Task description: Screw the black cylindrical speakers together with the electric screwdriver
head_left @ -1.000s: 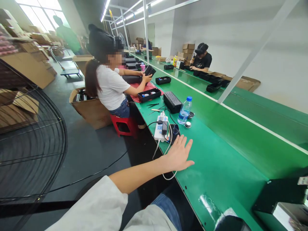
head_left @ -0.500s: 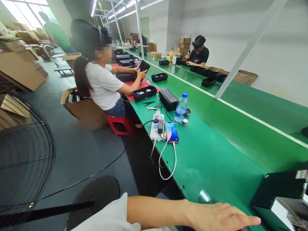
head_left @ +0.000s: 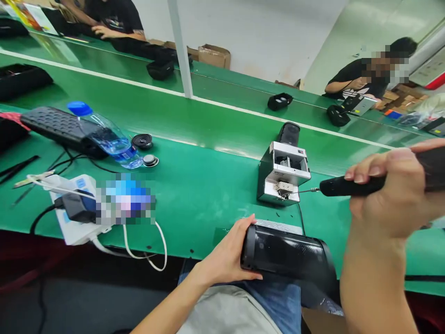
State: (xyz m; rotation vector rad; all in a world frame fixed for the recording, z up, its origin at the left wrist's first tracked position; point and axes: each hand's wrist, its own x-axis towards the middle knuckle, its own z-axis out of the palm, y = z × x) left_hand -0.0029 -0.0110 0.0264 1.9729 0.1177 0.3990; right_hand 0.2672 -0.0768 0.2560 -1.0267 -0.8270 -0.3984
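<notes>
My left hand (head_left: pixel 227 253) grips the left end of a glossy black speaker (head_left: pixel 288 253), thumb and fingers on either side. The speaker lies on its side at the table's front edge, over my lap. Wrapped in my right hand (head_left: pixel 385 195) is a black electric screwdriver (head_left: pixel 351 186), held level and pointing left. Its thin bit reaches the front outlet of a small silver-and-black screw feeder (head_left: pixel 285 169); whether a screw sits on the tip I cannot tell. Behind the speaker lies a clear plastic wrap (head_left: pixel 278 226).
On the left of the green table (head_left: pixel 194 195) are a tilted water bottle (head_left: pixel 111 139), a power strip (head_left: pixel 71 222) with cables and a black grille case (head_left: pixel 62 127). Small round speaker drivers (head_left: pixel 142 141) lie nearby. Co-workers sit across the table behind a white post (head_left: pixel 180 51).
The view has swung right and down. My left hand, earlier stretched flat over the table, now holds the speaker. My right hand with the screwdriver has come into view.
</notes>
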